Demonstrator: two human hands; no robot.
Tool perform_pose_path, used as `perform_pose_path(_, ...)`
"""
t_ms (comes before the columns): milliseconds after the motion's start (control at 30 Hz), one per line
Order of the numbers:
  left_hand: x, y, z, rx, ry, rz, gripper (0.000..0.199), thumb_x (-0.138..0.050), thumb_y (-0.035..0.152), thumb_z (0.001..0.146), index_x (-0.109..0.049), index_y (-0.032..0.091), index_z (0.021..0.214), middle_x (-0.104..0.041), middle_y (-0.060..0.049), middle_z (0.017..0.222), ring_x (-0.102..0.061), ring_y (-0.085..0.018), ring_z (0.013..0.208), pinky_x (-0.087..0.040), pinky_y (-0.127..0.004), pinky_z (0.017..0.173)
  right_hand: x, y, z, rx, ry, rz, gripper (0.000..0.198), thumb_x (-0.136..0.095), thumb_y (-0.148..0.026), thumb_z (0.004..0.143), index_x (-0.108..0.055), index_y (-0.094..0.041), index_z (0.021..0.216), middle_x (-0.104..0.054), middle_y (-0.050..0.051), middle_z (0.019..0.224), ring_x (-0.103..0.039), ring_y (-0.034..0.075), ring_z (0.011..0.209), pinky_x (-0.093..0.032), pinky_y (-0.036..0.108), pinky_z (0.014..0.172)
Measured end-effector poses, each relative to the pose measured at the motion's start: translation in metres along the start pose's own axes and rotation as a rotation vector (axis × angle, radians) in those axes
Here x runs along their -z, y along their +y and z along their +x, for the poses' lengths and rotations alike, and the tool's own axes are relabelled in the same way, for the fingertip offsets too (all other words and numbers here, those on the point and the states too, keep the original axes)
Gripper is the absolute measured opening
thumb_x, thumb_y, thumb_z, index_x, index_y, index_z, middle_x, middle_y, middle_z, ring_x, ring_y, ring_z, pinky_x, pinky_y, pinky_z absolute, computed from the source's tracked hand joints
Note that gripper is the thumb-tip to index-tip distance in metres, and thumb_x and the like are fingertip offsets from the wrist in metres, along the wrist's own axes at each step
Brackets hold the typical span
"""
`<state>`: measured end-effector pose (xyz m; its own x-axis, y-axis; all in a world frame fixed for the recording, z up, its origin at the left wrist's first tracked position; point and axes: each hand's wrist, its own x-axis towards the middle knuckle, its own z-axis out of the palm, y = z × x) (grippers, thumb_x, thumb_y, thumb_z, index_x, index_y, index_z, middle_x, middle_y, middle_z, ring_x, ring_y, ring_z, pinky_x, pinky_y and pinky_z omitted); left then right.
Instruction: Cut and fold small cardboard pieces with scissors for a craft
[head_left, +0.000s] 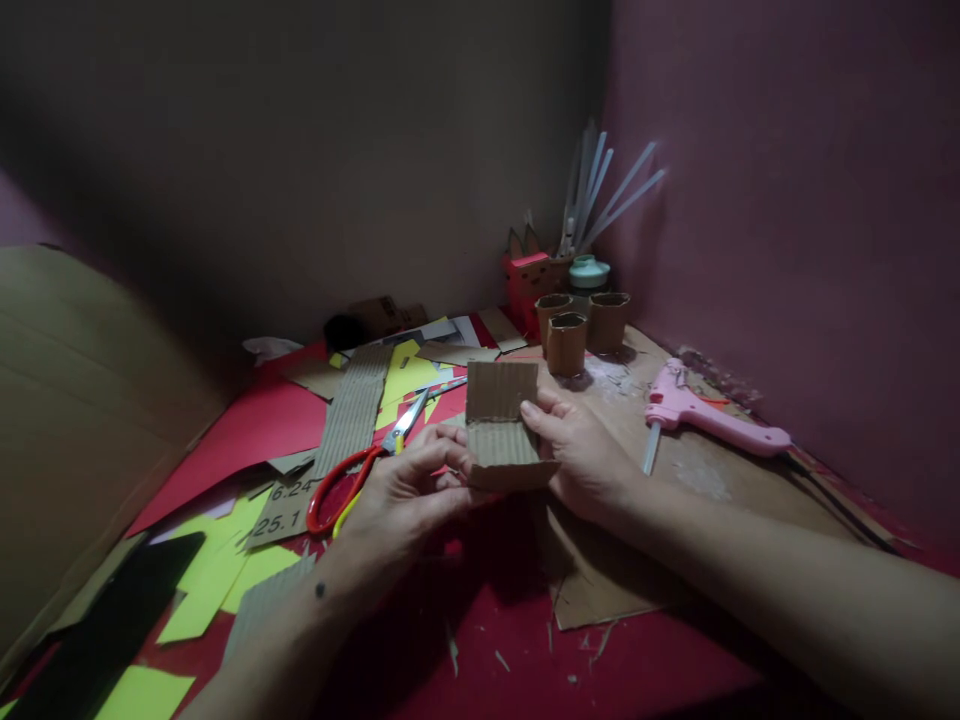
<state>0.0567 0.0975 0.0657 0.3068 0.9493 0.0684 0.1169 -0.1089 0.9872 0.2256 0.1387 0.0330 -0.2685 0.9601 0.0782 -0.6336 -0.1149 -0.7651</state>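
Both hands hold a folded piece of corrugated cardboard [501,440] above the red tabletop. Its back panel stands up and a front flap is bent along the lower edge. My left hand [420,480] pinches the near left corner between thumb and fingers. On the other side, my right hand [574,440] grips the right edge, its thumb lying against the ribbed face. Red-handled scissors [341,490] lie just left of my left hand, partly covered by it, with the blades pointing away.
A pink hot glue gun [712,415] lies on a cardboard sheet [600,585] at the right. Several small cardboard cups [567,345] stand at the back, near a red box [529,282] and a teal-lidded jar [589,272]. Yellow paper scraps [206,570] and a ribbed cardboard strip [352,405] cover the left.
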Motion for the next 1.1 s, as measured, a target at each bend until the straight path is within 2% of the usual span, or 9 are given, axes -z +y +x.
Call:
perform_pose_path(133,0.012,0.003,0.003,-0.061,0.062,-0.018,0.007,-0.073,0.017,0.072,-0.068,0.021,0.069,-0.056,0.000,0.092,-0.051,-0.013,0.081,-0.044,-0.023,0.072,-0.001,-0.001,-0.001,-0.097,-0.086,-0.015,0.028,-0.066,-0.015,0.068,-0.071,-0.020,0.094,-0.073,0.004,0.082,-0.068,0.019,0.072,-0.054,0.035,0.066)
perform_pose_path(300,0.028,-0.006,0.004,-0.061,0.034,-0.026,0.014,-0.074,0.010,0.067,-0.069,0.023,0.066,-0.060,-0.002,0.082,-0.049,-0.023,0.113,-0.041,-0.028,0.090,-0.002,-0.012,-0.005,-0.161,-0.121,-0.074,0.039,-0.055,-0.006,0.059,-0.075,-0.016,0.091,-0.073,0.007,0.081,-0.068,0.020,0.078,-0.053,0.036,0.074)
perform_pose_path(400,0.034,-0.012,0.005,-0.120,0.026,-0.116,0.017,-0.074,0.008,0.066,-0.071,0.024,0.071,-0.063,-0.003,0.106,-0.050,-0.028,0.117,-0.043,-0.035,0.091,-0.004,-0.019,-0.008,-0.203,-0.172,0.005,0.039,-0.056,-0.011,0.056,-0.074,-0.012,0.091,-0.071,0.008,0.078,-0.066,0.022,0.079,-0.052,0.035,0.071)
perform_pose_path(467,0.035,-0.013,0.006,-0.155,0.017,-0.159,0.017,-0.075,0.008,0.067,-0.071,0.024,0.072,-0.059,-0.003,0.123,-0.052,-0.030,0.117,-0.044,-0.038,0.091,-0.004,-0.020,-0.009,-0.203,-0.142,-0.009,0.031,-0.065,-0.015,0.060,-0.073,-0.013,0.089,-0.069,0.006,0.073,-0.064,0.018,0.071,-0.051,0.032,0.065)
perform_pose_path(567,0.034,-0.012,0.005,-0.178,-0.013,-0.150,0.014,-0.075,0.009,0.071,-0.070,0.022,0.072,-0.055,-0.005,0.131,-0.055,-0.031,0.115,-0.045,-0.042,0.092,-0.004,-0.015,-0.009,-0.172,-0.056,-0.123,0.021,-0.076,-0.015,0.060,-0.071,-0.016,0.080,-0.064,-0.001,0.064,-0.057,0.010,0.057,-0.045,0.025,0.055)
perform_pose_path(667,0.032,-0.007,0.003,-0.166,-0.030,-0.078,0.015,-0.075,0.010,0.072,-0.069,0.024,0.076,-0.054,-0.005,0.133,-0.055,-0.030,0.116,-0.047,-0.040,0.091,-0.004,-0.011,-0.009,-0.158,-0.028,-0.149,0.019,-0.075,-0.011,0.059,-0.069,-0.016,0.076,-0.063,-0.002,0.064,-0.055,0.008,0.055,-0.042,0.022,0.052)
perform_pose_path(800,0.025,0.003,0.003,-0.151,-0.027,0.124,0.016,-0.078,0.018,0.071,-0.071,0.027,0.082,-0.055,-0.004,0.129,-0.052,-0.026,0.117,-0.049,-0.032,0.087,-0.007,-0.013,-0.012,-0.133,-0.030,-0.207,0.016,-0.070,-0.009,0.061,-0.068,-0.016,0.075,-0.064,-0.002,0.068,-0.054,0.008,0.057,-0.041,0.022,0.054)
perform_pose_path(967,0.017,0.016,0.005,-0.219,-0.021,0.389,0.010,-0.078,0.030,0.070,-0.073,0.023,0.075,-0.060,-0.008,0.112,-0.055,-0.028,0.111,-0.049,-0.035,0.089,-0.008,-0.014,-0.013,-0.101,-0.035,-0.260,0.012,-0.069,-0.013,0.064,-0.068,-0.016,0.076,-0.063,-0.002,0.068,-0.054,0.009,0.059,-0.042,0.023,0.057)
perform_pose_path(1100,0.016,0.017,0.006,-0.274,-0.004,0.438,0.016,-0.076,0.039,0.071,-0.074,0.023,0.072,-0.061,-0.010,0.107,-0.057,-0.029,0.106,-0.050,-0.035,0.086,-0.007,-0.012,-0.012,-0.092,-0.039,-0.260,0.012,-0.070,-0.017,0.066,-0.068,-0.017,0.077,-0.064,-0.002,0.070,-0.055,0.010,0.062,-0.043,0.024,0.058)
